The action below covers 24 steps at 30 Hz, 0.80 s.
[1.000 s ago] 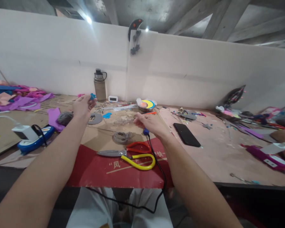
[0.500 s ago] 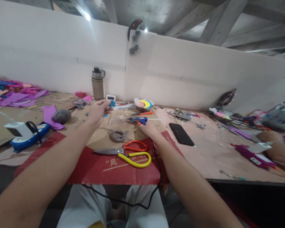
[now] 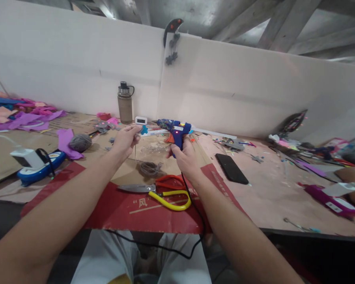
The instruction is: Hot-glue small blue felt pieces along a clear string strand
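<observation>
Between the fingertips of my left hand is a small blue felt piece, with a grey strand hanging below the hand. My right hand grips a blue hot glue gun by its handle. The gun is held above the board, its nozzle pointing left toward the felt piece but apart from it, and a long pale glue stick sticks out of its back. Below the hands lies a loose coil of grey yarn. Closer to me, large scissors with red and yellow handles lie on the red sheet.
At the back stand a water bottle and a small white timer. A black phone lies to the right. On the left are a grey yarn ball, a blue power strip and felt scraps. The gun's black cord hangs over the table edge.
My right hand has lifted the glue gun off the board and brought it upright, nozzle to the left. My left hand still pinches the blue felt piece. The view has shifted slightly.
</observation>
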Available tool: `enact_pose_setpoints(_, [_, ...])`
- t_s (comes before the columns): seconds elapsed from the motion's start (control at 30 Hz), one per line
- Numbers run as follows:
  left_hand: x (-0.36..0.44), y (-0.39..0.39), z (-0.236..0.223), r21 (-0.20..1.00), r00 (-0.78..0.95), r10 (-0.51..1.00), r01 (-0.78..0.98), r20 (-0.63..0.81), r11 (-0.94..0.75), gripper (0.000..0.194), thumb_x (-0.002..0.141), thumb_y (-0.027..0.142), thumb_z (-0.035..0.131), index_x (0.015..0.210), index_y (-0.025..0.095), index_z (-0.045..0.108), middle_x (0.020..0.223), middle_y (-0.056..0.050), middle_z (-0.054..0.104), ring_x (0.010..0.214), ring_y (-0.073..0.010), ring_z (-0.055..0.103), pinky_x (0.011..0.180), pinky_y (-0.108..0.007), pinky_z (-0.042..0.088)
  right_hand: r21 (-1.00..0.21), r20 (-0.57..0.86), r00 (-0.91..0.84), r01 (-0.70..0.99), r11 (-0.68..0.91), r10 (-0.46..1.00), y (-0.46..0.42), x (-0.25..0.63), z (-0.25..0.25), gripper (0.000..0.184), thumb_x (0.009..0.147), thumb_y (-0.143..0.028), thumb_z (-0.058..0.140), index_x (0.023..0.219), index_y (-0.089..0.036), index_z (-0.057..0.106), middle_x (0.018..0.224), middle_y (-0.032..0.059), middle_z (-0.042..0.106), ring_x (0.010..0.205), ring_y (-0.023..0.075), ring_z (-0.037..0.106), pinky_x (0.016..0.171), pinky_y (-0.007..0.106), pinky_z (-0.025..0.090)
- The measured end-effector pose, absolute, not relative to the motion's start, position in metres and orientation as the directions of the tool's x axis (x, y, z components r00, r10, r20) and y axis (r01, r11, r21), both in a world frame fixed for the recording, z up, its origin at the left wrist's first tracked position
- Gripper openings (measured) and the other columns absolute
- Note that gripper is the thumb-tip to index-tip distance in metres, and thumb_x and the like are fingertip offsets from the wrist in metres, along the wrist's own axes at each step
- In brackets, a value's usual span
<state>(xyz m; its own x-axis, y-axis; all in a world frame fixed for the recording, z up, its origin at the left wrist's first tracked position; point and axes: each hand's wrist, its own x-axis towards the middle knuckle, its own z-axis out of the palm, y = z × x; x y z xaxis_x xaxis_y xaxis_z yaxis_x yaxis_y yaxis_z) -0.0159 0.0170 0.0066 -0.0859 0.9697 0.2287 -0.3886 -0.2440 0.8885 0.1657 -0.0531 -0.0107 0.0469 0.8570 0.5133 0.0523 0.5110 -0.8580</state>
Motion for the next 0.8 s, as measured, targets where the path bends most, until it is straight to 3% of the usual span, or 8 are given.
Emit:
enact_pose_setpoints(0.1, [-0.0152, 0.0158, 0.0066, 0.907, -0.090, 0.972, -0.351, 0.216, -0.234, 0.012, 0.066, 0.018, 0.071, 0.064, 0.013, 0.061, 0.056, 0.005, 0.049, 0.040, -0.0005, 0.039, 0.035, -0.012, 0.025, -0.818, 0.549, 0.006, 0.210, 0.536, 0.836, -0.0531, 0.1655, -0.0148, 0.035, 0.085, -0.030, 0.048, 0.119, -0.022, 0.045, 0.095, 0.0038, 0.061, 0.058, 0.0131, 0.054, 0.059, 0.031, 0.053])
enact_pose_setpoints(0.3, [-0.0133, 0.0133, 0.0060, 0.925, -0.088, 0.971, -0.297, 0.222, -0.239, 0.011, 0.067, 0.019, 0.071, 0.064, 0.013, 0.062, 0.053, 0.005, 0.047, 0.040, -0.0014, 0.037, 0.035, -0.014, 0.022, -0.671, 0.601, -0.071, 0.497, 0.550, 0.796, -0.0517, 0.1689, -0.0185, 0.041, 0.090, -0.033, 0.044, 0.128, -0.017, 0.044, 0.106, 0.0109, 0.063, 0.091, 0.0210, 0.061, 0.086, 0.036, 0.051])
enact_pose_setpoints(0.57, [-0.0091, 0.0114, 0.0061, 0.933, -0.107, 0.968, -0.260, 0.228, -0.249, 0.011, 0.067, 0.019, 0.070, 0.063, 0.014, 0.061, 0.054, 0.004, 0.049, 0.039, -0.0022, 0.037, 0.036, -0.018, 0.021, -0.621, 0.596, -0.051, 0.603, 0.501, 0.801, -0.0529, 0.1655, -0.0165, 0.035, 0.088, -0.029, 0.044, 0.119, -0.014, 0.048, 0.097, 0.0123, 0.064, 0.114, 0.0259, 0.055, 0.101, 0.039, 0.041])
enact_pose_setpoints(0.8, [-0.0084, 0.0095, 0.0058, 0.944, -0.105, 0.966, -0.209, 0.237, -0.254, 0.011, 0.068, 0.021, 0.070, 0.065, 0.013, 0.062, 0.052, 0.004, 0.048, 0.039, -0.0032, 0.037, 0.037, -0.018, 0.021, -0.624, 0.585, -0.051, 0.609, 0.489, 0.809, -0.0534, 0.1652, -0.0164, 0.037, 0.088, -0.029, 0.044, 0.122, -0.013, 0.046, 0.102, 0.0140, 0.064, 0.119, 0.0261, 0.054, 0.101, 0.039, 0.041])
